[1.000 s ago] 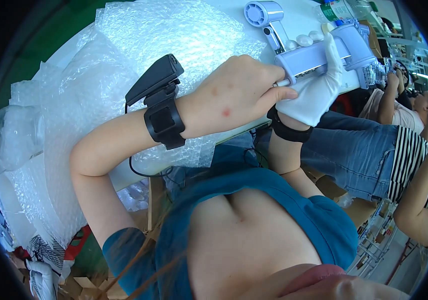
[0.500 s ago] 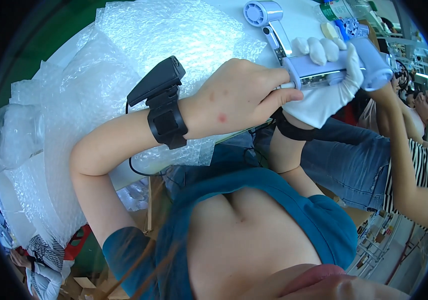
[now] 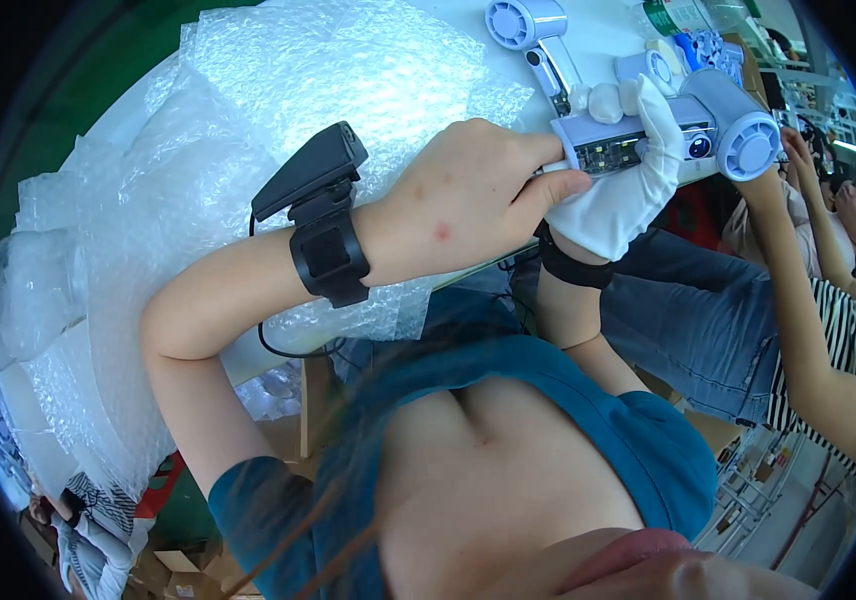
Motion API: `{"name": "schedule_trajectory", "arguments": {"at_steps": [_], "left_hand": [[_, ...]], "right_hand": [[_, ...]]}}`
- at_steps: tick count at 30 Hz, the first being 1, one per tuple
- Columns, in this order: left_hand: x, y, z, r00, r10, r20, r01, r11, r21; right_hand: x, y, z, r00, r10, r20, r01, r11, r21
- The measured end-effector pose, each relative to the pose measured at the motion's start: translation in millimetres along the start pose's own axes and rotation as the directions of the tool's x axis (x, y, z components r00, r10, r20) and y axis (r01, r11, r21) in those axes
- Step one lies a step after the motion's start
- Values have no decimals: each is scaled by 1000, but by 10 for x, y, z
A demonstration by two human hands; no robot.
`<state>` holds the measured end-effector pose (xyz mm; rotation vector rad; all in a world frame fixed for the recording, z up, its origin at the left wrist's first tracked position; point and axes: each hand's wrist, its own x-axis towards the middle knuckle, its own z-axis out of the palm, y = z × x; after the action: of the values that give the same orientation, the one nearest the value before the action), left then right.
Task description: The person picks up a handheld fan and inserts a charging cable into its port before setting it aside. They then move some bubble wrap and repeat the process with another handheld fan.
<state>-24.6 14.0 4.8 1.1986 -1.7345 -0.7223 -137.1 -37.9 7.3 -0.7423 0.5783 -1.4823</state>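
Observation:
My gloved right hand [image 3: 628, 190] is wrapped round the handle of a pale lavender handheld fan [image 3: 743, 135]. The fan lies almost level, its round head to the right. A see-through window in the handle shows a circuit board. My bare left hand [image 3: 473, 185] pinches the handle's left end between thumb and bent fingers; whatever small part may be inside that pinch is hidden. Just beyond my hands, a second lavender handheld fan [image 3: 515, 24] lies on the white table [image 3: 608, 35]. Another fan head [image 3: 648, 66] shows behind my gloved fingers.
Bubble wrap sheets [image 3: 318, 75] cover the table's left and middle. A bottle with a green label [image 3: 676, 17] lies at the far right, by a blue-patterned item [image 3: 705, 50]. A co-worker in a striped top [image 3: 833, 340] stands close on the right. Cartons [image 3: 183, 575] sit low at left.
The fan in my hands has rolled, so its round grille and the handle's window now face up toward me. My gloved hand has shifted slightly left. The left hand keeps its pinch.

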Motion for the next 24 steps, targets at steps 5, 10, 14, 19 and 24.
{"name": "schedule_trajectory", "arguments": {"at_steps": [5,10,14,19,24], "left_hand": [[-6,-20,-14,1000,-13,15,14,998,-63],[-28,2,-52,999,-40,12,42,988,-147],[-62,1,-62,998,-43,-36,37,985,-170],[-55,-60,-82,998,-52,-47,39,969,-242],[-76,-93,-83,995,-15,-100,-10,969,-249]], "right_hand": [[73,23,-18,999,51,15,-52,996,70],[184,-27,-4,988,54,148,-80,981,177],[241,-45,52,988,37,152,-63,983,170],[382,-68,35,954,82,288,-159,954,254],[492,-84,29,900,173,399,-310,898,312]]}}
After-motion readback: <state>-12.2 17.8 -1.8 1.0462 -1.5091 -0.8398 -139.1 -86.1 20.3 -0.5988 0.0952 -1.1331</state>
